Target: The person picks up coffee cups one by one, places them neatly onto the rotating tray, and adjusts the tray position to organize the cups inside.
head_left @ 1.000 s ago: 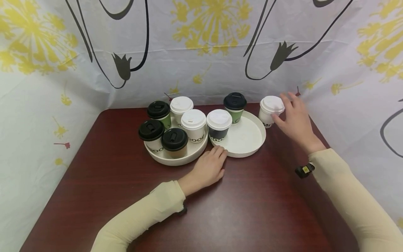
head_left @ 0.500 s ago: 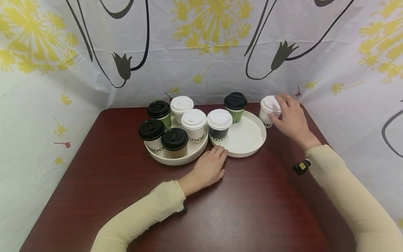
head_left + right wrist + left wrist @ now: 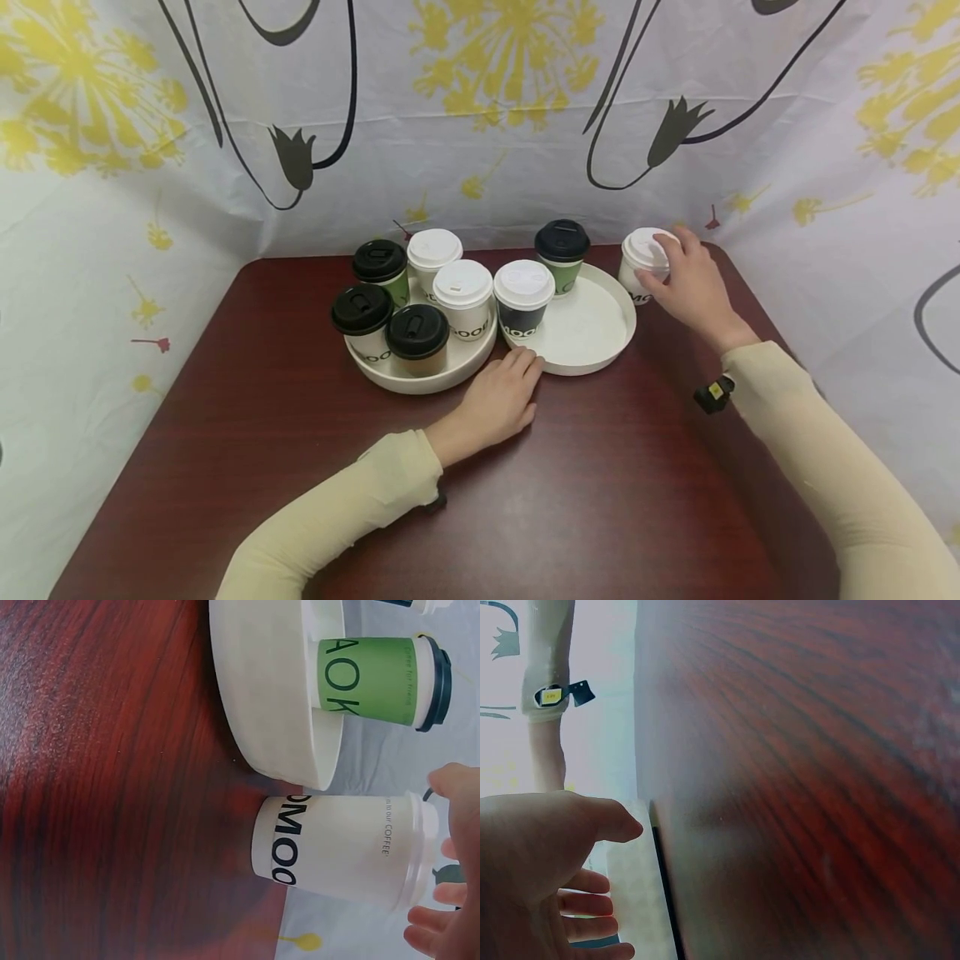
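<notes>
A white lidded paper cup [image 3: 636, 267] stands upright on the table, just right of the right tray [image 3: 592, 362]. My right hand [image 3: 693, 279] hovers at its lid, thumb on the near side and fingers spread toward the far side. In the right wrist view the fingers [image 3: 427, 919] are spread around the lid end of the cup [image 3: 337, 847]. Low at the front of the right tray, my left hand [image 3: 495, 396] touches the rim with its fingertips. Its thumb [image 3: 622, 821] lies apart from the fingers in the left wrist view.
The right tray carries a dark cup with a white lid [image 3: 522, 317] and a green cup [image 3: 562, 271]. Beside it, the left tray [image 3: 401, 385] holds several lidded cups. A patterned cloth [image 3: 480, 167] hangs behind the dark red table [image 3: 600, 500].
My right hand has moved a little left, closer in around the white cup's lid. The left hand, trays and cups have stayed in place.
</notes>
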Tool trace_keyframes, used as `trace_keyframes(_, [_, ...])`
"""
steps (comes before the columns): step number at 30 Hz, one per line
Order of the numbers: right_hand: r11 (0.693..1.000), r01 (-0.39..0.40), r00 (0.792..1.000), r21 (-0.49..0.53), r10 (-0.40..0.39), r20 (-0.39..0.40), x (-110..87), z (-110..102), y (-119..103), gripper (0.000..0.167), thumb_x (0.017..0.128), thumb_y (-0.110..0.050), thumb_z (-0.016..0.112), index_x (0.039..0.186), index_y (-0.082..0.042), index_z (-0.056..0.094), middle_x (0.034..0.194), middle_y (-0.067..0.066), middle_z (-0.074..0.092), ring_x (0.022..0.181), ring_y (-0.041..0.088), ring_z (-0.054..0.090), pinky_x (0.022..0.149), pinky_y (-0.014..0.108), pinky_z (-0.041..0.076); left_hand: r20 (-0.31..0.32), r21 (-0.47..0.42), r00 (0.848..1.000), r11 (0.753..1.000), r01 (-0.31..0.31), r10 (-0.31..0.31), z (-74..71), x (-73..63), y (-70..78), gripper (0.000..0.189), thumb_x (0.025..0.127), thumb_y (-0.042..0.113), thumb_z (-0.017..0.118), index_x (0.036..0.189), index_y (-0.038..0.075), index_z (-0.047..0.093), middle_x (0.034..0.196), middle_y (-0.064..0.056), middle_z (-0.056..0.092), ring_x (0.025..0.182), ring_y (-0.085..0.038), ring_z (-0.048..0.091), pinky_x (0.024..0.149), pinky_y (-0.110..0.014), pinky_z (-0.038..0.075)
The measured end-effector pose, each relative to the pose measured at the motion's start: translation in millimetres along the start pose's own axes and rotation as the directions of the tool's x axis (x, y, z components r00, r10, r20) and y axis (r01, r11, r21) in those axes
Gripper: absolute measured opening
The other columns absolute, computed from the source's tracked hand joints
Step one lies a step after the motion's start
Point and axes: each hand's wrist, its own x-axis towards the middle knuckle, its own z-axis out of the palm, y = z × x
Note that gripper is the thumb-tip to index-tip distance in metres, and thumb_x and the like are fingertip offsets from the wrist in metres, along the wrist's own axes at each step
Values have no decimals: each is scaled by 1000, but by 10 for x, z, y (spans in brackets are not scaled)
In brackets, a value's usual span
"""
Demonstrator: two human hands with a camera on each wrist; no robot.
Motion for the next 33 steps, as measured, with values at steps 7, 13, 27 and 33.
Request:
trace_keyframes(7, [998, -47, 999, 44, 47, 14, -10, 67, 32, 54, 92, -32, 67, 132, 1, 52, 147, 31, 37, 121, 59, 44, 96, 69, 37, 2, -4, 1000, 1000, 1, -1, 4, -2, 3, 60, 87, 39, 67, 137, 10, 49, 132, -5, 51, 130, -19, 49, 94, -32, 52])
trace_keyframes(13, [996, -63, 998, 56, 64, -7, -14, 149, 84, 52, 92, -32, 66, 130, 1, 52, 147, 30, 37, 123, 56, 44, 97, 68, 37, 8, 6, 1000, 1000, 0, 0, -2, -4, 9, 61, 87, 40, 67, 138, 10, 49, 133, -5, 51, 130, -19, 50, 95, -32, 52])
trace_keyframes(27, [986, -121, 991, 116, 126, -39, 20, 253, 141, 51, 91, -33, 66, 130, -2, 52, 151, 27, 35, 127, 55, 44, 99, 69, 38, 3, 15, 1000, 1000, 5, -5, 10, -2, 13, 62, 87, 40, 67, 138, 10, 49, 133, -4, 51, 132, -19, 48, 95, -31, 51])
trace_keyframes(33, [983, -126, 989, 131, 134, -58, 30, 274, 126, 52, 91, -33, 66, 127, 1, 52, 149, 29, 37, 126, 54, 44, 101, 67, 37, 5, 16, 1000, 1000, 6, -7, 13, -3, 15, 62, 87, 40, 68, 138, 10, 48, 133, -4, 51, 133, -19, 48, 95, -32, 51])
